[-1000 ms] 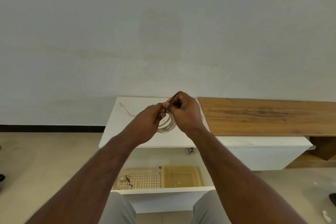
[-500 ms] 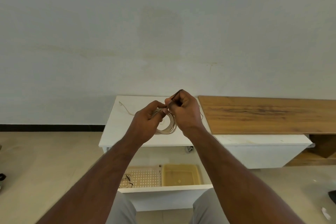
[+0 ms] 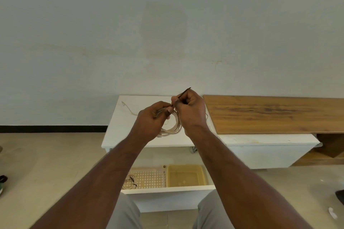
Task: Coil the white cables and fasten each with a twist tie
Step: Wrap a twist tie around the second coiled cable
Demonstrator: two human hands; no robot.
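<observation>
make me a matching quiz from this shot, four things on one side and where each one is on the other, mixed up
Things:
1. coiled white cable
2. dark twist tie
3. yellow tray
4. wooden board

Places:
A. in the open drawer, beside the perforated tray
B. on the low cabinet, to the right of the hands
C. held in the left hand, above the white top
D. pinched in the right hand, sticking up

Pairs: 1-C, 2-D, 3-A, 4-B

Bare forearms, no sleeves; grey trousers (image 3: pixel 122 214) on both legs.
</observation>
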